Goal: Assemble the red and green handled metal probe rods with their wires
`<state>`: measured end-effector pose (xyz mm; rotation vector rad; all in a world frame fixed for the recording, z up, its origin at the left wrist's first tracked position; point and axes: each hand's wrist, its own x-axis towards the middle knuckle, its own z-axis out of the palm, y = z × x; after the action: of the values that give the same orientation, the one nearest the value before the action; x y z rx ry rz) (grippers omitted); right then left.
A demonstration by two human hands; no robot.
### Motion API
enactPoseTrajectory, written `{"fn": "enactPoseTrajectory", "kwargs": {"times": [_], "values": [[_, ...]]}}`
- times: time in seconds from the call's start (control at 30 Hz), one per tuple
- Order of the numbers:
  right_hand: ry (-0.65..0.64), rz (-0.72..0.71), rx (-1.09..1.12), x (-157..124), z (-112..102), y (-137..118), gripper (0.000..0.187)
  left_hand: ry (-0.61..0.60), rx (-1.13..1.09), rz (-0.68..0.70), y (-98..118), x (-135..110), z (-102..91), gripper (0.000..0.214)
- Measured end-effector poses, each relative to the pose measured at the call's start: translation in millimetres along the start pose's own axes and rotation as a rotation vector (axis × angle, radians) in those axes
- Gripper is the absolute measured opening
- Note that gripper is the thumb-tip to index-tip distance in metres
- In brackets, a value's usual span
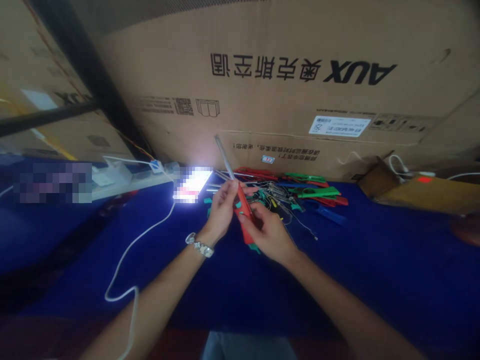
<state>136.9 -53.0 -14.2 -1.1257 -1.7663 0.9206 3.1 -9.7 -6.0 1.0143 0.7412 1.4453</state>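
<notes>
My left hand (pixel 222 204), with a bracelet (pixel 200 245) at the wrist, is closed around the upper part of what looks like a red long-necked lighter (pixel 244 206). Its thin metal tube (pixel 224 156) points up and to the left. Lower down, my right hand (pixel 270 231) grips the red handle from the right side, thumb lying along it. Teal bits show on the handle and below its lower end. Just behind both hands lies a pile of loose parts (pixel 279 192) with metal rods, thin wires and teal pieces. My fingers partly hide the handle.
Red, green (pixel 318 192) and blue pieces (pixel 328 214) lie at the pile's right on the blue cloth (pixel 240 295). A lit phone (pixel 193 185) with a white cable (pixel 125 245) stands left. Behind rises a large cardboard box (pixel 262 105); a wooden box (pixel 416 192) sits right.
</notes>
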Motion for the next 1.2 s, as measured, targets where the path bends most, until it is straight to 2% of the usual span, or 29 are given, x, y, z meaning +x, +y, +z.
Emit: {"fn": "enactPoseTrajectory", "kwargs": {"times": [0.13, 0.3, 0.4, 0.5, 0.6, 0.77, 0.97, 1.2], "values": [[-0.019, 0.057, 0.048, 0.0, -1.2, 1.2, 0.029, 0.035, -0.064, -0.021, 3.4, 1.5, 0.3, 0.028], [0.019, 0.030, 0.021, 2.5, 0.3, 3.5, 0.035, 0.072, -0.237, -0.022, 2.9, -1.2, 10.2, 0.026], [0.067, 0.011, -0.082, 2.0, 0.8, 3.5, 0.032, 0.082, -0.333, 0.003, 1.5, -2.1, 14.5, 0.025], [0.116, -0.065, -0.204, 0.9, 0.0, 2.4, 0.038, 0.103, -0.378, 0.036, 1.7, -1.0, 13.3, 0.024], [0.137, -0.119, -0.341, 0.5, -1.2, 0.7, 0.027, 0.112, -0.400, 0.022, 3.2, 0.7, 9.5, 0.022], [0.195, -0.184, -0.591, 0.8, -4.8, -0.6, 0.036, 0.118, -0.414, -0.012, 6.0, 1.4, 7.7, 0.019], [0.107, -0.170, -0.780, 4.6, -7.6, -0.7, 0.048, 0.174, -0.509, -0.097, 11.6, 1.8, 9.6, 0.023], [-0.025, -0.135, -0.941, 9.6, -17.0, -9.7, 0.043, 0.204, -0.651, -0.206, 14.8, 4.9, 10.6, 0.035]]}}
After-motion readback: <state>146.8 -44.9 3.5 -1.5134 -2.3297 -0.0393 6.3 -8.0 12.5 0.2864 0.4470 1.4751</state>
